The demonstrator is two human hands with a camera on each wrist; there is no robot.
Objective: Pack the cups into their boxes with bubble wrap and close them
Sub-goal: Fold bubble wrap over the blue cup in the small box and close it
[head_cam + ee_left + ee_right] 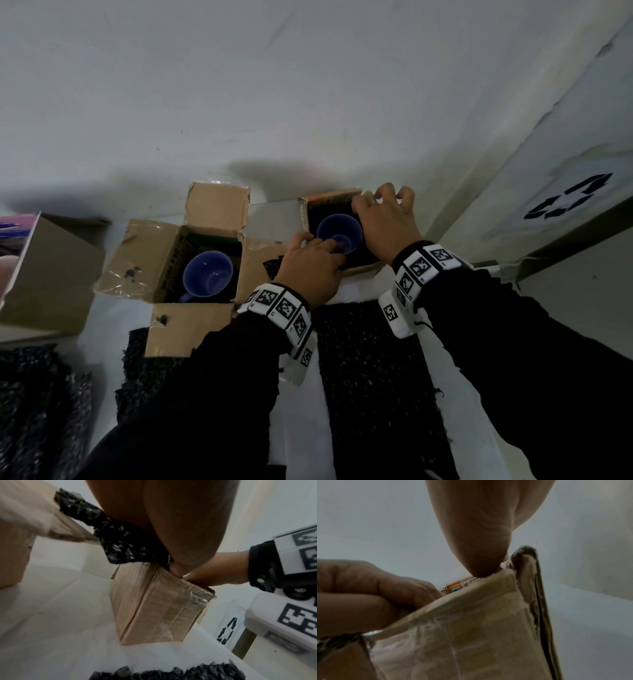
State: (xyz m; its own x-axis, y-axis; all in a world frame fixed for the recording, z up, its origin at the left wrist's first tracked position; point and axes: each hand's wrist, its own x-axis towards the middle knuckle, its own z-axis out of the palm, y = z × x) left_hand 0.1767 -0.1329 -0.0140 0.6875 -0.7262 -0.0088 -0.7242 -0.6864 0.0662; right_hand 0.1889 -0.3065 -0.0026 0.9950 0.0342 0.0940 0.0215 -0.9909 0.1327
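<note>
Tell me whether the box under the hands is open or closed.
Open. The right-hand box shows a blue cup sitting upright inside on black bubble wrap, with no flap over it.

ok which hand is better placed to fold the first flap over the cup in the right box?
Probably the right hand: its fingers curl over the far right edge of the box, by a flap. The left hand reaches into the box at the blue cup, on the black wrap.

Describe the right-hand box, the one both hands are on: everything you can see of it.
The right-hand box is small, brown cardboard, with glossy clear tape on its sides. It stands upright on the white table near the wall, top open. Black bubble wrap lines it around a blue cup. The left hand and right hand touch its rim.
</note>
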